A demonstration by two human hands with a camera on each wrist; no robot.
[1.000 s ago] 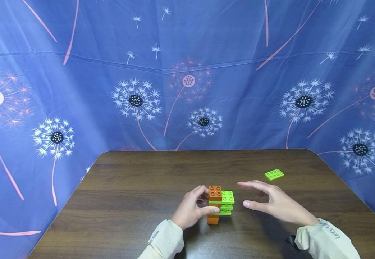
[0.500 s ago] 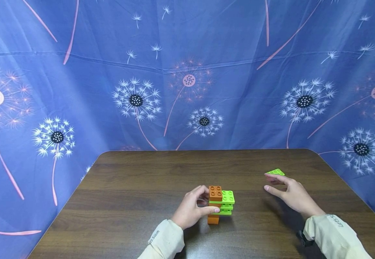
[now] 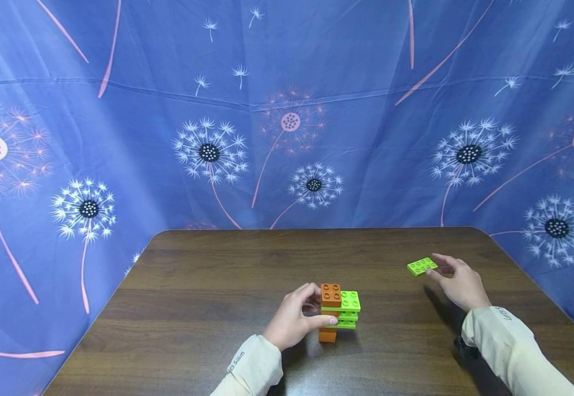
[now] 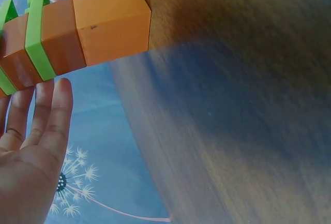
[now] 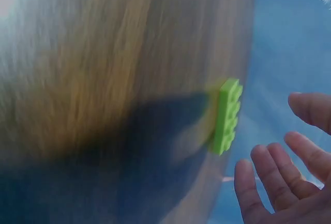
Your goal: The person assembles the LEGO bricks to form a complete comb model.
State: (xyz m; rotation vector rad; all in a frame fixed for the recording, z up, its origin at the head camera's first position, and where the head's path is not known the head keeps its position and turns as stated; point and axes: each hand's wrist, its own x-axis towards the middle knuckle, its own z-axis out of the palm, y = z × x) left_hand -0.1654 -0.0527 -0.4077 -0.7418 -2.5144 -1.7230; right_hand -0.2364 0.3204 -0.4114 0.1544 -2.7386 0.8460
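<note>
A tower of orange blocks and lime-green plates (image 3: pixel 350 301) stands upright near the middle of the table; the green plates jut out to the right. My left hand (image 3: pixel 298 318) grips it from the left, thumb across the front and fingers behind. In the left wrist view the tower's bottom orange block (image 4: pixel 114 25) shows, with the fingers along its side. Farther back on the right, a lime-green studded plate (image 3: pixel 420 267) lies flat. My right hand (image 3: pixel 461 283) hovers at its right end, thumb and fingers spread; the right wrist view shows a gap between fingers and plate (image 5: pixel 226 116).
The brown wooden table (image 3: pixel 207 275) has rounded far corners. A blue cloth (image 3: pixel 376 143) with a dandelion print hangs right behind its far edge and along the sides. A dark band (image 3: pixel 465 347) is on the right wrist.
My right hand has moved right and away from me, from beside the tower to the right end of the loose green plate. The left hand and the tower have stayed put.
</note>
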